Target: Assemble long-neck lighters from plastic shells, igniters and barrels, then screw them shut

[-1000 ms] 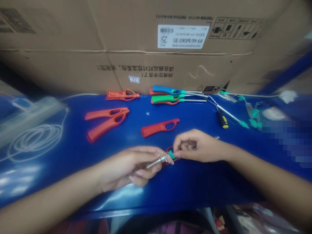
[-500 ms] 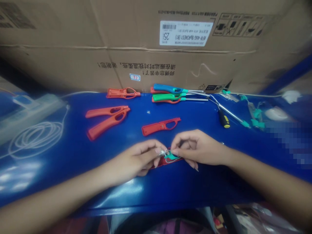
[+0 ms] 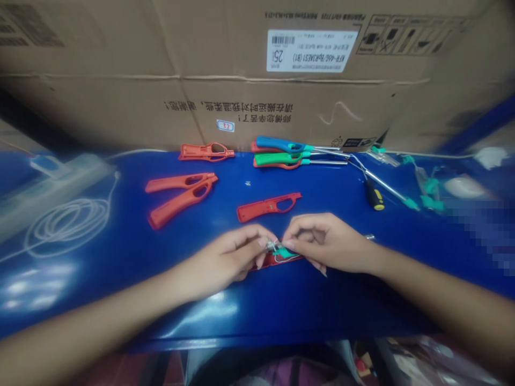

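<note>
- I read nearest shell [image 3: 263, 264]: red; small part [image 3: 284, 253]: green.
- I read table [image 3: 322, 185]: plain blue.
- I read screwdriver [image 3: 372, 194]: black and yellow.
- I read box [image 3: 120, 115]: brown, black lettering [image 3: 249, 107].

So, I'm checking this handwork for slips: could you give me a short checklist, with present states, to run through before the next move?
1. Left hand grips the small metal part: ok, held at the fingertips.
2. Right hand touches the green piece: cannot tell; its fingertips are close, but contact is unclear.
3. Red shell lies beneath the hands: ok.
4. Metal part fully seated in the shell: cannot tell; fingers hide much of it.
5. Thin wire secured: cannot tell, too small.
6. Screwdriver clear of both hands: ok, beyond the right one.
</note>
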Action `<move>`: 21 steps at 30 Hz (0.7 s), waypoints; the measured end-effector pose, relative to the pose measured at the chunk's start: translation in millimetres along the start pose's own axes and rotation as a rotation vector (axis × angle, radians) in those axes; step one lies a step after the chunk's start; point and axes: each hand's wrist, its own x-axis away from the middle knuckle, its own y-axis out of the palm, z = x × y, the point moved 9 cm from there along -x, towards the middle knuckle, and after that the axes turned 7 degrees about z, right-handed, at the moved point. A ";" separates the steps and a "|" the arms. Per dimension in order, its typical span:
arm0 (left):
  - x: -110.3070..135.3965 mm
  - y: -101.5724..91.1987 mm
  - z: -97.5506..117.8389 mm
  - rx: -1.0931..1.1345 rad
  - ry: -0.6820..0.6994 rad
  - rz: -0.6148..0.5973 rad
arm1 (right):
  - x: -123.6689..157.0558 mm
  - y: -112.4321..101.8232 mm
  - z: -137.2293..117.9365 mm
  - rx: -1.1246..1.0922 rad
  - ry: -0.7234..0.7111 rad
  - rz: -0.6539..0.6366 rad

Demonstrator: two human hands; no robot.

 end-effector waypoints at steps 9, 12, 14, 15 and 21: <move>-0.8 0.6 1.6 -0.013 0.002 -0.006 | -0.7 -0.3 -0.4 -0.002 -0.021 0.002; -0.5 1.4 1.9 -0.019 0.000 -0.011 | -0.7 0.1 0.2 -0.008 -0.008 -0.003; -0.1 1.8 1.7 -0.020 -0.003 -0.016 | -0.6 0.1 0.4 -0.016 -0.001 -0.005; 0.1 1.7 1.7 -0.024 -0.002 -0.015 | -0.5 -0.1 0.4 -0.021 0.001 -0.005; 0.1 1.2 1.8 -0.056 0.005 -0.008 | -0.1 -0.5 -0.5 -0.008 -0.003 -0.010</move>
